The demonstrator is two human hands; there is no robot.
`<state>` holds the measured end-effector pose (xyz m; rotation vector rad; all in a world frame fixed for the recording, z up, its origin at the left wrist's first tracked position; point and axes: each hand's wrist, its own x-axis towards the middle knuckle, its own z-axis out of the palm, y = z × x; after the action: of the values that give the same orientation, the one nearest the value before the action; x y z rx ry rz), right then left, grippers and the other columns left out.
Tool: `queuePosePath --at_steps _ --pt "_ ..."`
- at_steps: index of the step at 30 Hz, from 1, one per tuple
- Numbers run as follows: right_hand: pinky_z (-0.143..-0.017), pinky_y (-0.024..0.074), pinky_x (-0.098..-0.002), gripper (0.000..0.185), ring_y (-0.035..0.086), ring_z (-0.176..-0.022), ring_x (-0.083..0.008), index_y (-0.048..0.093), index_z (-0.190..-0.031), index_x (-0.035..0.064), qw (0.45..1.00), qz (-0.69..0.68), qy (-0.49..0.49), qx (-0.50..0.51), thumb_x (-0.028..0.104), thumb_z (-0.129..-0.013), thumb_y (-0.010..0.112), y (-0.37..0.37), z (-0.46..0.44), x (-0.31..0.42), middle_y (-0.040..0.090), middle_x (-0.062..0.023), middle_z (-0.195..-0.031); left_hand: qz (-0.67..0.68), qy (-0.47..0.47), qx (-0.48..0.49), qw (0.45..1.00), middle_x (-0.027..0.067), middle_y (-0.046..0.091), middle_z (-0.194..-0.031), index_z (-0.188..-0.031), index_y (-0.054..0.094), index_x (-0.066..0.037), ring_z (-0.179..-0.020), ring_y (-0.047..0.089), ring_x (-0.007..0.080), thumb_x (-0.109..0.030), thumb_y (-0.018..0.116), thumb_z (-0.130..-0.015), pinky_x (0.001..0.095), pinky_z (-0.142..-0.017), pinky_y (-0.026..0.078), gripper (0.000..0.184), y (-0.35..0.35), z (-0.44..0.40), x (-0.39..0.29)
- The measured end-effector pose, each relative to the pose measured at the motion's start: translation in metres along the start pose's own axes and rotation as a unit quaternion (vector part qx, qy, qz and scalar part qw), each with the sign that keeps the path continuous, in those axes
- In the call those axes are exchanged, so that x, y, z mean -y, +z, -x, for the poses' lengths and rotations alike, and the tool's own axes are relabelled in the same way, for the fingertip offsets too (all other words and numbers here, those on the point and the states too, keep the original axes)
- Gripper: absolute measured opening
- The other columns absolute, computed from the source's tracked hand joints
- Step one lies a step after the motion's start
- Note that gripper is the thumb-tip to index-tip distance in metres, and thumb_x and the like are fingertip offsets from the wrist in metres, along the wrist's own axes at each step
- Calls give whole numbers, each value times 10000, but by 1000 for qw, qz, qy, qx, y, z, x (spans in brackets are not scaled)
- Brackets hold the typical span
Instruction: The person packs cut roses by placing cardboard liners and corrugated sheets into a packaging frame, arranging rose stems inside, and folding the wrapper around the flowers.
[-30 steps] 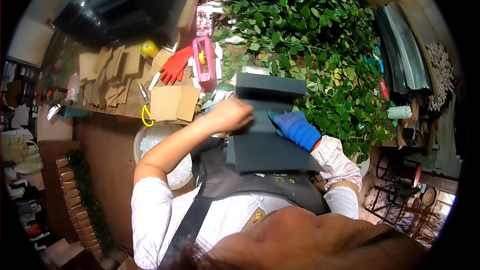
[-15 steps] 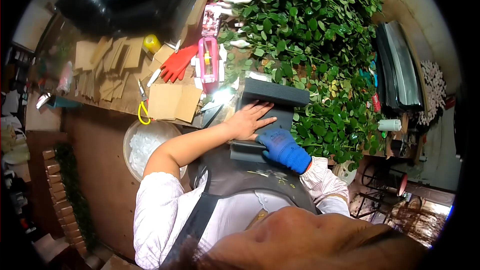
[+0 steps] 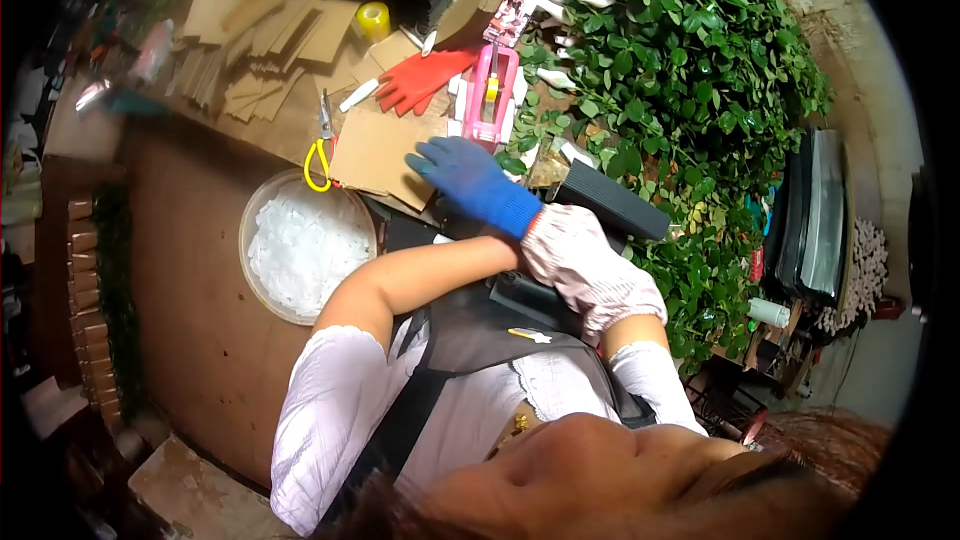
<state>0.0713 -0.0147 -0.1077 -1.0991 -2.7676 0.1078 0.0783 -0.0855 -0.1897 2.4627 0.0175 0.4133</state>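
My right hand (image 3: 458,178), in a blue knitted glove, reaches across to the left above a stack of brown cardboard pieces (image 3: 385,150). Its fingers are stretched out over the right part of the stack; I cannot tell whether they touch it. The bare left forearm (image 3: 440,275) runs under the pink-striped right sleeve (image 3: 590,265), which hides my left hand. Beside the sleeve is a black ridged piece (image 3: 615,198), and another black part (image 3: 535,300) lies near my lap.
Leafy green stems (image 3: 690,70) with white-wrapped ends fill the right side. Yellow-handled scissors (image 3: 319,160), a red glove (image 3: 425,80) and a pink tape dispenser (image 3: 482,135) lie on the table. A round bin (image 3: 247,265) of white scraps stands below its edge.
My right hand has left the black ridged piece and swung left over the cardboard. My left hand, spread on the black surface before, is now covered by the right sleeve. The view has shifted.
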Motion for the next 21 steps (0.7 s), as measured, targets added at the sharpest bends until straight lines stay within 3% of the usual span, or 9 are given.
queuePosePath --at_steps 2,3,5,11,14,16,17,19,21 --pt "-967 435 -350 376 524 -1227 -240 579 -1261 138 995 86 -24 -38 128 -889 526 59 -17 -12 578 -95 -1305 -1 -29 -42 999 168 297 -1621 -1547 336 -77 -1487 299 312 -522 524 -933 456 -1239 191 781 -5 3 -7" --pt "-1033 399 -404 395 524 -1256 -264 565 -1302 155 996 63 0 71 201 -912 521 58 -23 -10 585 -92 -1338 3 -34 -51 998 168 298 -1620 -1546 340 -78 -1487 300 314 -525 525 -932 457 -1238 192 782 -5 2 -7" --pt "-1008 413 -403 359 550 -1205 -256 599 -1249 149 995 70 -9 69 190 -900 527 95 -20 -11 604 -90 -1293 9 -36 -53 998 168 301 -1619 -1542 346 -78 -1486 300 317 -532 527 -931 458 -1237 194 783 -4 2 -10" --pt "-868 541 -415 443 641 -1064 -324 641 -1196 101 981 -54 23 -187 133 -756 680 -55 13 -4 658 -101 -1197 16 -42 -74 996 169 311 -1615 -1532 365 -81 -1484 303 326 -553 535 -926 461 -1234 200 786 -3 3 -15" --pt "-813 547 -382 364 689 -966 -316 675 -1259 109 955 -179 132 -195 154 -898 669 -135 89 10 708 -129 -1115 -23 -74 66 995 191 405 -1539 -1500 426 -118 -1446 343 368 -592 570 -905 494 -1203 243 774 -31 7 -27" --pt "-732 543 -384 274 678 -798 -307 714 -1160 84 910 -272 313 -14 256 -952 670 -149 157 4 707 -146 -942 47 -139 191 971 185 448 -1497 -1478 469 -145 -1426 363 378 -574 624 -881 495 -1175 286 751 -33 -2 -27" --pt "-765 543 -348 308 675 -805 -242 697 -1185 64 843 -391 368 -24 283 -973 655 -157 175 11 714 -143 -963 -74 -2 -9 997 156 489 -1457 -1446 507 -166 -1387 405 361 -580 632 -870 461 -1168 300 720 -21 3 -22" --pt "-808 541 -314 360 663 -845 -184 661 -1237 27 811 -434 391 -30 282 -983 651 -133 221 6 730 -113 -1017 58 -46 -1 997 179 558 -1374 -1342 581 -161 -1324 475 369 -553 626 -883 494 -1108 361 605 -24 9 -19" --pt "-866 533 -305 429 661 -910 -163 608 -1304 -4 703 -523 481 25 273 -981 661 -115 244 7 726 -81 -1073 -20 6 -37 999 155 556 -1378 -1316 599 -124 -1326 460 365 -491 655 -849 477 -1106 353 596 -27 1 -20"
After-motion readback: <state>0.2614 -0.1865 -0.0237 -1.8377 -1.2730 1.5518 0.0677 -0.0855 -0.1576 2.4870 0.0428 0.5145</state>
